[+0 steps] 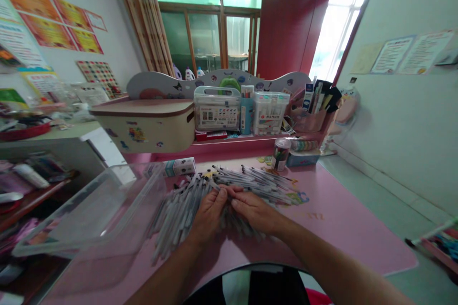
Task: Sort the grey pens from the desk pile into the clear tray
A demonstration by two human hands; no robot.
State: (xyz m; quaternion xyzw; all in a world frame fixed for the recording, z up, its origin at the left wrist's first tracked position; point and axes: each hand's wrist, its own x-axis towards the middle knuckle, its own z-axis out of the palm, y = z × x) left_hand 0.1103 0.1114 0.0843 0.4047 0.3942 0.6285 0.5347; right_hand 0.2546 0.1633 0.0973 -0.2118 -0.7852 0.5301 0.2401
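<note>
Both hands are down on the heap of pens (250, 178), mid-desk, right in front of the person. The left hand (207, 217) and right hand (255, 212) are curled, fingertips meeting, pinching what looks like a single pen off the top; it's too blurred to be sure. I'd say a light pinch, lifted straight up, would keep the loose ones from rolling. Just left of the heap sits a clear plastic box (60, 207), mouth open. Behind the heap there's a small carton (181, 167), and behind it to the right a little jar (281, 154). Strays fan out rightwards, crowding the right wrist.
</note>
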